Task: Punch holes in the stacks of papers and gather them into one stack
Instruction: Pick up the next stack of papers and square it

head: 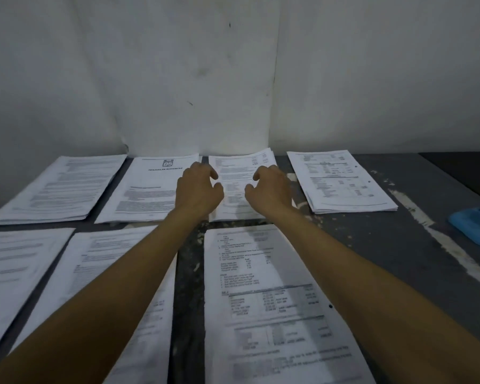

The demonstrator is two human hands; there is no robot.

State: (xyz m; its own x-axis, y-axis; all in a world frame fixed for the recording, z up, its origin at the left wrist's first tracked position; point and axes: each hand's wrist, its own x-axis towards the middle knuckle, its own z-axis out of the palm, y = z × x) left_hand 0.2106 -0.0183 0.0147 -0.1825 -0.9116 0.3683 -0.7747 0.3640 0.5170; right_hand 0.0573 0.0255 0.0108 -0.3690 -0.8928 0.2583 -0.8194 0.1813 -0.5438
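Hovering over a flat rectangular paper stack (237, 187), left hand (197, 189) and right hand (270, 189) curl loosely, each grip released.

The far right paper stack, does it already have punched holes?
Yes, the far right paper stack shows two small dark holes along its right edge.

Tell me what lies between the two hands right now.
In the head view, between the left hand and right hand lies only the printed top sheet of the far-row paper stack they reach over.
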